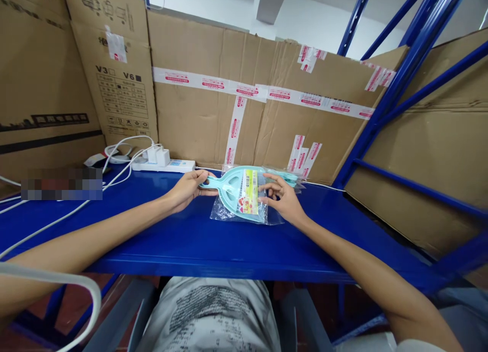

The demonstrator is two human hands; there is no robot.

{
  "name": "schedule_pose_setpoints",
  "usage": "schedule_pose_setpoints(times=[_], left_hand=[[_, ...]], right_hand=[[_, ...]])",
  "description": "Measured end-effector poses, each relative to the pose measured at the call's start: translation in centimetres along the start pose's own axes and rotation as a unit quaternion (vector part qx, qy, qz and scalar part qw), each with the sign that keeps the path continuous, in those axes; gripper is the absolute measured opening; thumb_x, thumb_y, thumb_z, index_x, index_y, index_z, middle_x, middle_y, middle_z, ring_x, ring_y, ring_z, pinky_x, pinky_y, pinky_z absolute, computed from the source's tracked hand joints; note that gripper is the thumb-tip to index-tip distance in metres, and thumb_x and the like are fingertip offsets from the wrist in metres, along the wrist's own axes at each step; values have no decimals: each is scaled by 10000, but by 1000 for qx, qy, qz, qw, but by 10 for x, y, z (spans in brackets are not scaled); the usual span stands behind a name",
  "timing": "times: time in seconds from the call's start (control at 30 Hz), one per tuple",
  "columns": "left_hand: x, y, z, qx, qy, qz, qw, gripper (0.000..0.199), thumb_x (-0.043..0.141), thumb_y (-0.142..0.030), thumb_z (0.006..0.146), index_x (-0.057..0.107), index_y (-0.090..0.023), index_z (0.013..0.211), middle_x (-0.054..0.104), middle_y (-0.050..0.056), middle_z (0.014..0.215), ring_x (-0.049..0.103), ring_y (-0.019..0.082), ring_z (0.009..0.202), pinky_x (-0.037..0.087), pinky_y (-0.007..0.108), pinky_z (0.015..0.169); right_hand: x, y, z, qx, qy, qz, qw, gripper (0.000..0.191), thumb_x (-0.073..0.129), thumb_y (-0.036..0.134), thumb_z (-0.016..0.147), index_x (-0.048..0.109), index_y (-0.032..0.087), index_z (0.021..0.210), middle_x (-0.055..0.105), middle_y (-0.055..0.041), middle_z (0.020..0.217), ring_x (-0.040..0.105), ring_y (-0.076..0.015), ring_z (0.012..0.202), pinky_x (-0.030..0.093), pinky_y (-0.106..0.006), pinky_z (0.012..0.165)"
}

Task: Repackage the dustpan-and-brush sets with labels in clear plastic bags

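A light-blue dustpan (229, 193) lies in a clear plastic bag (219, 212) over the blue table, its handle toward the left. A yellow and white printed card (249, 192) with a small cartoon figure shows on its front. My left hand (189, 188) is closed round the handle, thumb on top and fingers beneath. At the right side of the card, my right hand (281, 197) has its fingers bent and apart, with the tips at the bag's front. Another light-blue thing in clear wrapping (287, 178) lies behind my right hand, partly hidden.
A white power strip (183, 165) with plugged-in chargers (159, 156) and loose white cables (72, 210) lies at the back left. Taped cardboard (198, 118) walls off the rear. Blue metal posts (381, 113) rise at right. A white loop (89, 291) hangs near my left arm.
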State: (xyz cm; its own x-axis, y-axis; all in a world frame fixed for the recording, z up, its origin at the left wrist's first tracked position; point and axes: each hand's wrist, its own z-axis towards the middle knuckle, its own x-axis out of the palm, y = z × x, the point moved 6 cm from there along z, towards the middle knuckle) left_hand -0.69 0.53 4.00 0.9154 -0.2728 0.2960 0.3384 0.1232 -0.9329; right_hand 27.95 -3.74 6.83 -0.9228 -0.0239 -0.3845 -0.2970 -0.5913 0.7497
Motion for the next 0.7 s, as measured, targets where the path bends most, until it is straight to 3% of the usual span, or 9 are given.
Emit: schedule_pose_setpoints(times=[0.17,0.3,0.37,0.47,0.57,0.63,0.7], left_hand=[[-1,-1,-1,-13,-22,9,1000,267,559,-179,1073,731,-87,890,705,76,776,744,175,722,712,355,752],[-5,-8,0,4,-42,-10,999,257,588,-188,1066,752,-85,896,745,104,880,755,176,784,712,357,793],[-6,-11,0,12,-45,-17,999,270,575,-184,1072,764,-80,910,758,126,945,760,181,825,712,355,806],[-6,-14,0,18,-41,-17,999,288,552,-178,1078,771,-82,917,751,123,950,753,177,823,712,351,796],[-1,-11,0,12,-15,-10,1000,220,648,-203,1039,763,-95,887,700,68,836,722,157,770,713,370,823],[3,-6,-1,4,11,-5,1000,174,718,-211,999,759,-100,872,651,33,774,699,143,749,712,371,836],[7,-2,-2,-1,29,-5,1000,155,759,-215,970,759,-102,863,628,19,762,685,135,751,712,357,832]], right_hand=[[-6,-2,3,-20,-23,-22,999,780,943,428,711,596,250,1387,689,-34,1027,512,-157,741,438,-296,653],[-34,4,4,-45,-149,-44,987,550,822,406,834,617,292,1331,628,-40,1099,585,-194,929,537,-334,829],[-45,5,6,-21,-183,2,983,499,802,405,838,608,308,1287,615,-25,1093,616,-192,921,567,-337,809],[-33,0,8,94,-95,147,980,480,756,524,866,590,295,1254,670,-44,1055,682,-217,828,609,-366,675],[-6,0,2,197,25,228,953,558,630,712,913,623,255,1233,750,-97,974,724,-258,760,620,-397,598],[6,-1,-2,217,45,224,949,584,633,748,904,656,248,1205,777,-99,931,729,-255,706,604,-377,557],[10,-5,-5,214,18,203,955,526,753,676,855,677,251,1157,791,-80,903,728,-243,664,584,-350,530]])
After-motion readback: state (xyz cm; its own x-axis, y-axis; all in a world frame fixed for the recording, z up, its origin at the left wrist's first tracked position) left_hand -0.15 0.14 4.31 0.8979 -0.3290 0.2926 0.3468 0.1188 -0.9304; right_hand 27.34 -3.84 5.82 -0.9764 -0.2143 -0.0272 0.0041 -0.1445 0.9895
